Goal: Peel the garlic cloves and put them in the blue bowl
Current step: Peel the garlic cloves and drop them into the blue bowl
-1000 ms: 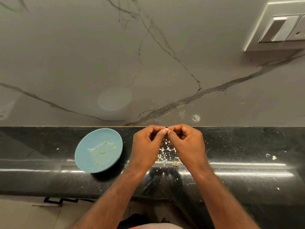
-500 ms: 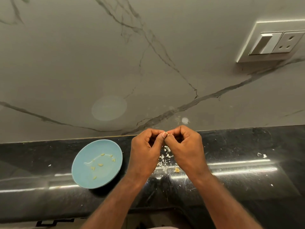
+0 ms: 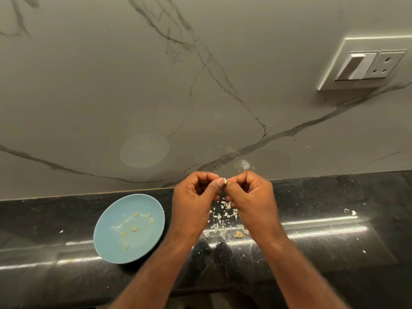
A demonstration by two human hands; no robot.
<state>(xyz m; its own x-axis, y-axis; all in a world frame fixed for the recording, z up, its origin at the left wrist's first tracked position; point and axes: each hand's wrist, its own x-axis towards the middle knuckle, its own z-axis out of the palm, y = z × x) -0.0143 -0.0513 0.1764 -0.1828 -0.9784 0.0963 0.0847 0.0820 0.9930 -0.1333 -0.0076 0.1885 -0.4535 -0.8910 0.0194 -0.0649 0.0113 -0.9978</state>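
1. Where the black counter (image 3: 55,219) runs across the front, the blue bowl (image 3: 142,204) sits on it at the left, just beside the left wrist.
2. A handful of peeled cloves (image 3: 134,229) lie in the bowl, pale yellow and scattered apart from one another.
3. Right of the bowl, the left hand (image 3: 194,204) is raised over the counter with its fingers curled in. Its thumb and forefinger pinch the left side of a clove.
4. That clove (image 3: 225,181) is small and pale, held between the two hands at the line where the wall meets the counter. Fingertips hide most of it, so how much skin is on it cannot be told.
5. Facing it, the right hand (image 3: 254,197) is curled the same way. Its thumb and forefinger pinch the same clove from the right, and the two thumbs touch.
6. Below the hands, white skins (image 3: 223,216) are strewn on the counter between the wrists. A small yellowish bit (image 3: 239,234) lies at their near edge, just beside the right wrist.
7. Farther right, well apart from the hands, a few white flecks (image 3: 350,212) lie on the counter.
8. Behind it all stands a grey wall (image 3: 200,85) with dark veins, and a white socket plate (image 3: 367,63) is fixed to it at the upper right.
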